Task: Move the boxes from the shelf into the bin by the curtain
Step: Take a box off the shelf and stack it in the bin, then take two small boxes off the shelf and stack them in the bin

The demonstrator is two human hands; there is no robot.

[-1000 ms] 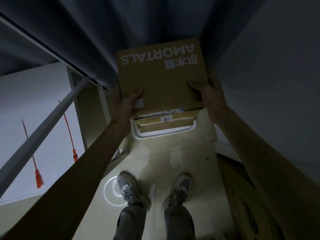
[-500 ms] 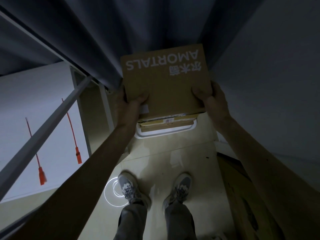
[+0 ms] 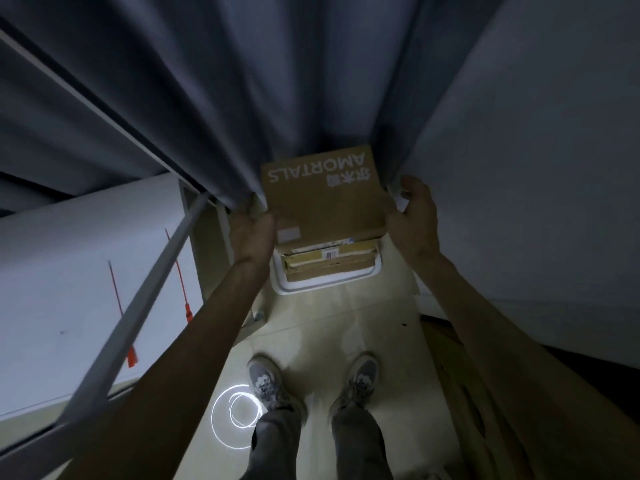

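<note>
AMORTALS cardboard box (image 3: 325, 199) between hands, tilted, just above white bin (image 3: 325, 289). Left hand (image 3: 254, 233) and right hand (image 3: 414, 216) each curl round box side edge.

Risks:
- far edge snags curtain (image 3: 277, 98) folds just beyond hands
- box lands askew on stacked boxes (image 3: 329, 266) below, overhangs rim

Room: shelf post (image 3: 213, 258) close outside left hand, wall (image 3: 519, 168) close outside right hand; open floor (image 3: 329, 341) back toward feet.

Grey shoes (image 3: 264, 380) stand beside a bright floor ring (image 3: 235, 415).

Left hand (image 3: 254, 233), right hand (image 3: 414, 216), both outstretched.
</note>
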